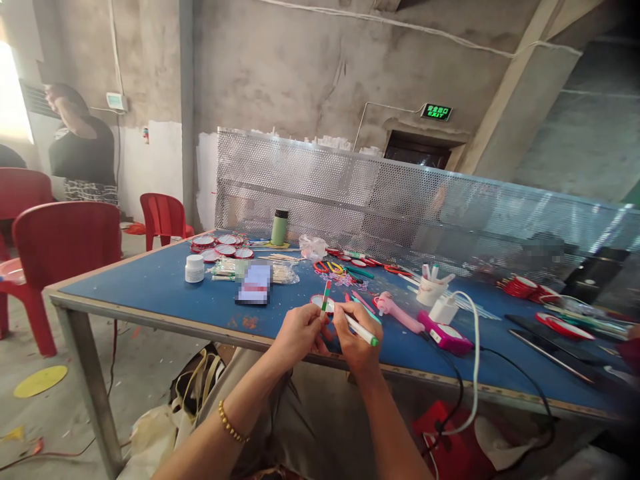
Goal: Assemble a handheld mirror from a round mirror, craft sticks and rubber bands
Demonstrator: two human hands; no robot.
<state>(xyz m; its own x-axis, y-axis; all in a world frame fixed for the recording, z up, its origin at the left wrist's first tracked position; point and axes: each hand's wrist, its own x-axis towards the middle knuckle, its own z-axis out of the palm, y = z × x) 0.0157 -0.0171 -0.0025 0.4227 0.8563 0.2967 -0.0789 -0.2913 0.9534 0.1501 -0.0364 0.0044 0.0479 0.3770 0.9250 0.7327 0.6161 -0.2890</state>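
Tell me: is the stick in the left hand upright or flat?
Upright: left hand holds the stick nearly vertical, its top pointing up.

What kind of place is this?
Likely a handicraft workshop: bare concrete walls, a blue worktable strewn with red round pieces, the left hand holding a striped stick, the right hand a marker.

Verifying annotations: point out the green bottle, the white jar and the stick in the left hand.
green bottle (pixel 279 233): head view, middle of its body.
white jar (pixel 195 271): head view, its side below the lid.
stick (pixel 327 293): head view, shaft above the left hand (pixel 299 331).
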